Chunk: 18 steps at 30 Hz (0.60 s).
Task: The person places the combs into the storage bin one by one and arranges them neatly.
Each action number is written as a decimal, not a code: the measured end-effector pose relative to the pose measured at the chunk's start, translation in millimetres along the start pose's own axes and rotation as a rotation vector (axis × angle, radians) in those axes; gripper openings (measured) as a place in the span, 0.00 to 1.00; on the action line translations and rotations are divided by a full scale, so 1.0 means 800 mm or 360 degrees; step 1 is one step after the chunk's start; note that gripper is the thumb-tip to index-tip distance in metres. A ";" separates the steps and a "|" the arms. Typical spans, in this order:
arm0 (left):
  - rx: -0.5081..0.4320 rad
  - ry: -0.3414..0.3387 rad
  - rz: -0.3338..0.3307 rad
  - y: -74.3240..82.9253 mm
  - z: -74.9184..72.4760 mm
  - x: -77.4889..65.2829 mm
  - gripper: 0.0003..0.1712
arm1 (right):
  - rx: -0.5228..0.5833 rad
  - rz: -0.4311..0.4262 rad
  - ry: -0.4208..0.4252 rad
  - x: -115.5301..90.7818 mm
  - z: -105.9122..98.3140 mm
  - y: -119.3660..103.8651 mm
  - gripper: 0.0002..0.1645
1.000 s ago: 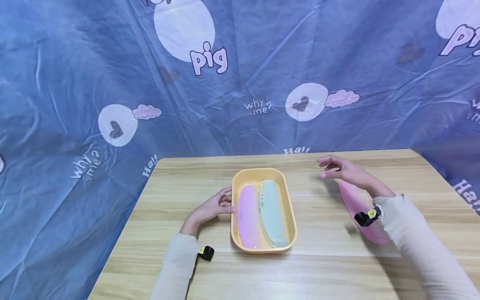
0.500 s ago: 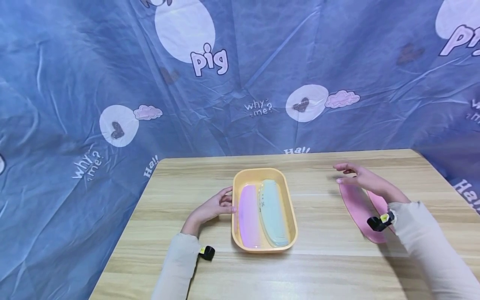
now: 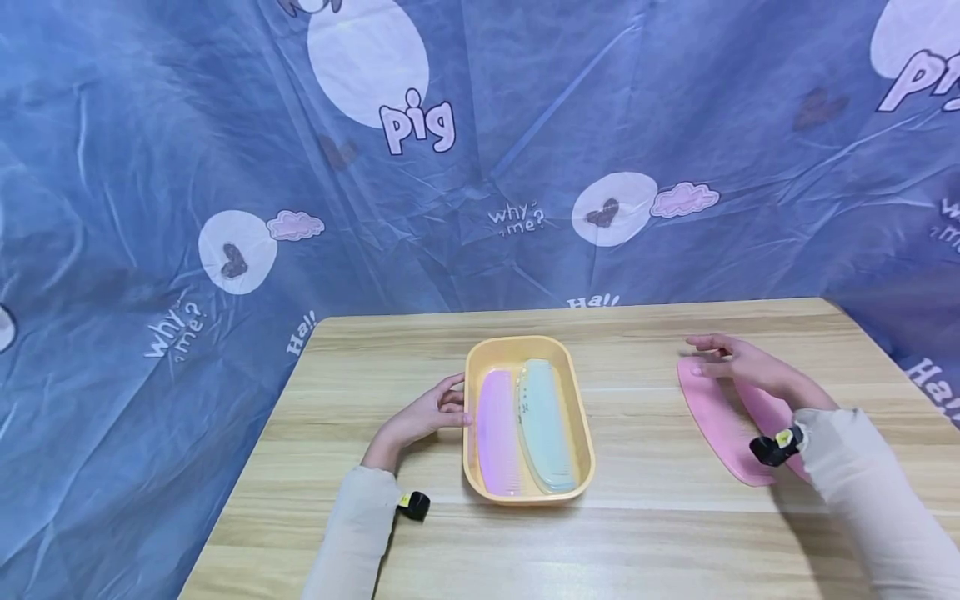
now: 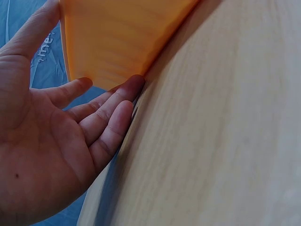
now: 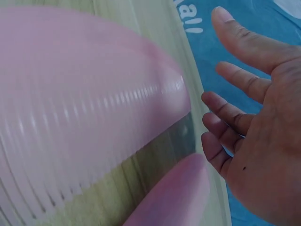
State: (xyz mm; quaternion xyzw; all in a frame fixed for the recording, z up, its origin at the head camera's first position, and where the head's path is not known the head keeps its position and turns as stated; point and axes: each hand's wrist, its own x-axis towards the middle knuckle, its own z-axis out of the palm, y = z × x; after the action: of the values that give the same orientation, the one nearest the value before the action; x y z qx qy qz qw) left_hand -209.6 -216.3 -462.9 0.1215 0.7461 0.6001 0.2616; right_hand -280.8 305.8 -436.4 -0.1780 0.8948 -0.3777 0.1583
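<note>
My left hand (image 3: 420, 417) is at the left side of a yellow tray (image 3: 585, 433), its thumb over the rim and its fingers against the outer wall (image 4: 117, 42). Inside the tray lie a purple comb (image 3: 493, 433) and a pale green comb (image 3: 542, 425), side by side. To the right, my right hand (image 3: 750, 367) hovers over the far ends of two pink combs, holding nothing. The left pink comb (image 3: 712, 417) lies flat on the table; the other pink comb (image 3: 765, 408) is partly hidden by my hand and wrist. In the right wrist view the fingers are loosely bent beside the combs' ends.
The wooden table (image 3: 637, 550) bears the tray near its middle and the pink combs on its right side. A blue printed cloth (image 3: 480, 167) hangs behind the table's far edge. Each wrist carries a small black camera.
My right hand has moved right and slightly nearer, from beside the pink combs to over their far ends, uncovering more of them. My left hand and the tray have stayed put.
</note>
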 end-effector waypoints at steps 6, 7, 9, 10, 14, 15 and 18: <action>0.0004 0.0011 -0.0013 0.001 0.000 0.000 0.54 | -0.0051 -0.0023 -0.0051 0.003 0.000 0.009 0.37; 0.0005 0.0014 -0.0016 0.001 0.000 0.000 0.54 | -0.0061 -0.0032 -0.0055 0.003 0.000 0.010 0.37; 0.0003 0.0016 -0.0022 0.001 -0.001 0.001 0.54 | -0.0088 -0.0052 -0.0055 0.004 0.000 0.012 0.37; 0.0006 0.0018 -0.0026 0.001 -0.001 0.001 0.54 | -0.0099 -0.0060 -0.0056 0.005 0.000 0.013 0.37; 0.0003 0.0015 -0.0031 0.001 -0.002 0.001 0.54 | -0.0154 -0.0077 -0.0058 0.006 0.000 0.014 0.38; 0.0001 0.0013 -0.0031 0.001 -0.002 0.001 0.55 | -0.0165 -0.0078 -0.0059 0.006 0.000 0.014 0.38; -0.0009 0.0003 -0.0026 0.000 -0.002 0.001 0.54 | -0.0210 -0.0071 -0.0059 0.006 0.001 0.014 0.39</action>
State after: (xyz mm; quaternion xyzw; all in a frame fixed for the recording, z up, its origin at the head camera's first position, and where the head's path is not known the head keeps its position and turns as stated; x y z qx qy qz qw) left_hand -211.0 -216.9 -462.8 0.1140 0.7456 0.6002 0.2661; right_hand -287.3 310.4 -445.6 -0.2149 0.9104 -0.3179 0.1544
